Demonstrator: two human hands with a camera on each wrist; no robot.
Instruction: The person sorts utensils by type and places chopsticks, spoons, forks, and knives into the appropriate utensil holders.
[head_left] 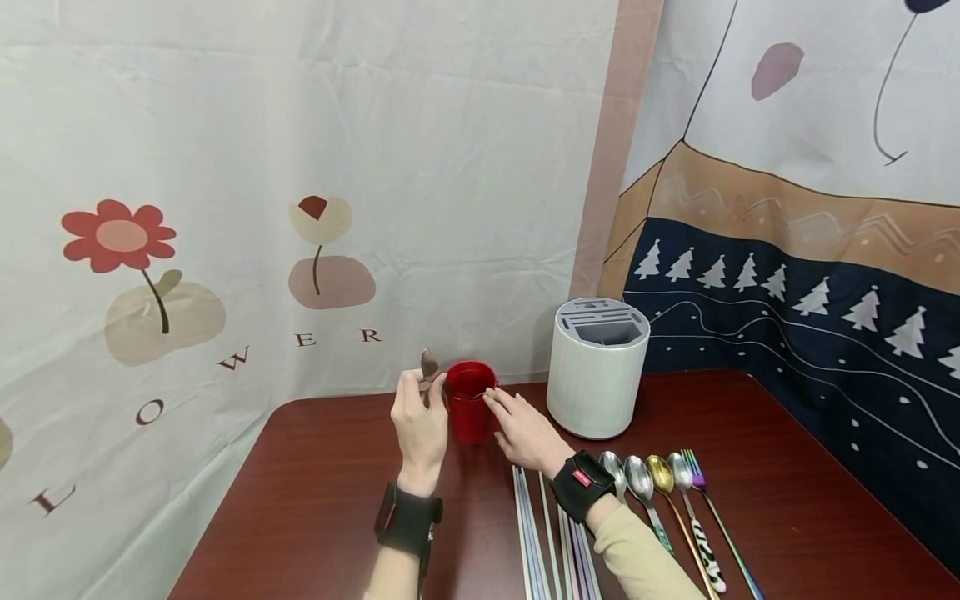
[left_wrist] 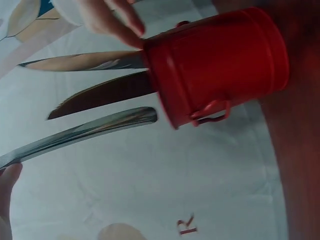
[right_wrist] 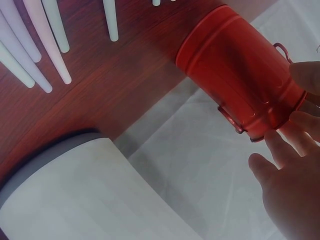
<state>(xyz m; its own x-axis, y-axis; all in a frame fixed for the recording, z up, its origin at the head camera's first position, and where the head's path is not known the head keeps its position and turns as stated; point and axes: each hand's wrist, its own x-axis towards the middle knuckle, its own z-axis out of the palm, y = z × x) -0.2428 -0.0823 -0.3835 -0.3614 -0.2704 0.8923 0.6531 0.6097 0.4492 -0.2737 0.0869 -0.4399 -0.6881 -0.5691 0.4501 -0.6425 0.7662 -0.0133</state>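
Observation:
My left hand (head_left: 422, 421) pinches a slim metal piece of cutlery (left_wrist: 85, 131). Its rounded lower end is just beside the rim of a small red bucket (left_wrist: 220, 60), and its brownish upper end rises above the fingers in the head view. Two metal blades (left_wrist: 105, 94) stick up out of the bucket; their lower parts are hidden inside. My right hand (head_left: 525, 429) has its fingers extended, with the fingertips (right_wrist: 275, 142) right at the bucket's rim. The bucket stands upright at the back of the table and has small side handles.
A white cutlery holder (head_left: 598, 375) with a grey slotted top stands right of the bucket. Several pastel chopsticks (head_left: 528, 533) lie in front, beside several spoons (head_left: 639, 479) and a rainbow fork (head_left: 697, 475). A printed cloth (head_left: 450, 167) hangs behind the brown table (head_left: 300, 500).

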